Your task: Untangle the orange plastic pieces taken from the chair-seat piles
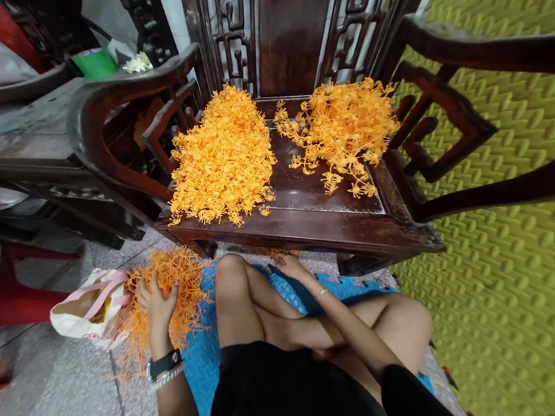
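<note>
My left hand (pixel 156 302) rests on a heap of orange plastic sprigs (pixel 177 293) on the floor, fingers curled into the heap beside a white and pink bag (pixel 91 309). A watch sits on that wrist. My right hand (pixel 291 266) lies low by my knee on the blue mat (pixel 351 286), under the front edge of a dark wooden chair (pixel 309 221); its fingers are bent and what they hold is hidden. On the chair seat lie two piles of the same orange sprigs, a dense left pile (pixel 225 160) and a looser right pile (pixel 343 127).
The chair's carved armrests (pixel 110 107) flank the seat. A dark wooden table (pixel 13 131) stands at left with a green item (pixel 95 63) on it. A red stool (pixel 12 301) is at the far left. Yellow-green foam matting (pixel 515 274) covers the floor at right.
</note>
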`<action>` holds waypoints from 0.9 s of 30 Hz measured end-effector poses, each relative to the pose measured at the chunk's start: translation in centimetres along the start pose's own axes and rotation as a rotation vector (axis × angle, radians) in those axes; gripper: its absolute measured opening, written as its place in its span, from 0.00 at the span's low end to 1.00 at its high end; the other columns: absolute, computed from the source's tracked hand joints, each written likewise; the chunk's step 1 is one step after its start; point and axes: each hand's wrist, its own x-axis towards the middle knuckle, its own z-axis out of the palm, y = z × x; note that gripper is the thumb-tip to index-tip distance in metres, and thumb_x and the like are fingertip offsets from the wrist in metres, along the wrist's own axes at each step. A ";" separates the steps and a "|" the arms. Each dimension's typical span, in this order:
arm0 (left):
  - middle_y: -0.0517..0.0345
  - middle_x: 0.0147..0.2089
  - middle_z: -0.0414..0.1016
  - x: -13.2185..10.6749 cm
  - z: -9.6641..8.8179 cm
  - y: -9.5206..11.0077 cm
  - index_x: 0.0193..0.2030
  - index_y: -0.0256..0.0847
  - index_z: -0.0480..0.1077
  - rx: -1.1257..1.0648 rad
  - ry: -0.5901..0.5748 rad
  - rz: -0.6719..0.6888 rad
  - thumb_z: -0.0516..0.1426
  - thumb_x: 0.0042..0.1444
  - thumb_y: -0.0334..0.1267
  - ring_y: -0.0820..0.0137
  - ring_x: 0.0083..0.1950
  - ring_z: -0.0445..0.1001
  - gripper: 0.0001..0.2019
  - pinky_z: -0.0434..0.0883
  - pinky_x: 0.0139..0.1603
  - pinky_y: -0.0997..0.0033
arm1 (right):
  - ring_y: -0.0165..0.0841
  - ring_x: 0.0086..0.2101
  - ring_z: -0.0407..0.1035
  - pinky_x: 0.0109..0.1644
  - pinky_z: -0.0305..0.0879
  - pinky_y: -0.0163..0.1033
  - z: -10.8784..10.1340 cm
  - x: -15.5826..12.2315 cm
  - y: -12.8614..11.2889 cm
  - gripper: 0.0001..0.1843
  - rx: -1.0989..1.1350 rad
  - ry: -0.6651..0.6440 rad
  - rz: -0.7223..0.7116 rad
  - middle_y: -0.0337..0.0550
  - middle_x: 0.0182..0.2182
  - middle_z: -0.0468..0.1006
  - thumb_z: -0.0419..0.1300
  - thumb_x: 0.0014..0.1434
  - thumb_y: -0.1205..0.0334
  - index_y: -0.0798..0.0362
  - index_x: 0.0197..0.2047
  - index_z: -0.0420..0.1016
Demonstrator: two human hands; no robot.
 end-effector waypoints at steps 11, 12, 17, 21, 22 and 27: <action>0.42 0.53 0.70 -4.8 -0.4 3.5 0.50 0.35 0.69 -0.181 0.240 0.112 0.44 0.63 0.38 0.55 0.58 0.65 0.17 0.54 0.63 0.48 | 0.39 0.47 0.70 0.49 0.70 0.49 2.3 -0.1 0.6 0.17 -0.042 0.067 0.157 0.50 0.51 0.72 0.58 0.64 0.58 0.56 0.54 0.69; 0.43 0.52 0.71 -5.4 -0.2 4.1 0.49 0.36 0.69 -0.207 0.213 0.149 0.44 0.63 0.38 0.55 0.57 0.66 0.17 0.55 0.62 0.48 | 0.39 0.47 0.70 0.49 0.70 0.50 2.1 -0.4 0.8 0.17 -0.006 0.095 0.149 0.49 0.52 0.71 0.58 0.64 0.58 0.56 0.54 0.69; 0.50 0.48 0.75 -9.0 2.1 8.0 0.46 0.42 0.72 -0.362 -0.083 0.462 0.48 0.63 0.39 0.59 0.53 0.71 0.13 0.64 0.58 0.52 | 0.36 0.43 0.72 0.47 0.70 0.48 0.1 -3.2 0.6 0.15 0.262 0.195 0.040 0.46 0.46 0.74 0.56 0.65 0.57 0.56 0.51 0.70; 0.49 0.58 0.70 -12.8 4.2 11.3 0.59 0.42 0.63 -0.481 -0.295 0.678 0.52 0.61 0.44 0.59 0.61 0.66 0.20 0.65 0.62 0.53 | 0.37 0.38 0.71 0.43 0.68 0.41 -1.8 -7.7 -0.8 0.14 0.525 0.172 -0.131 0.43 0.36 0.77 0.57 0.61 0.52 0.54 0.41 0.75; 0.46 0.62 0.65 -13.6 4.5 12.1 0.63 0.42 0.58 -0.497 -0.313 0.704 0.54 0.60 0.45 0.58 0.66 0.61 0.26 0.62 0.65 0.51 | 0.37 0.36 0.70 0.41 0.67 0.39 -2.3 -9.0 -1.2 0.15 0.587 0.159 -0.166 0.42 0.34 0.77 0.58 0.59 0.50 0.53 0.37 0.75; 0.43 0.66 0.57 -15.6 4.0 14.6 0.69 0.43 0.45 -0.683 -0.449 0.686 0.58 0.56 0.47 0.56 0.70 0.54 0.38 0.54 0.69 0.48 | 0.26 0.18 0.54 0.21 0.51 0.32 -4.3 -14.5 -3.4 0.20 0.850 0.075 -0.183 0.32 0.17 0.60 0.58 0.57 0.43 0.53 0.30 0.74</action>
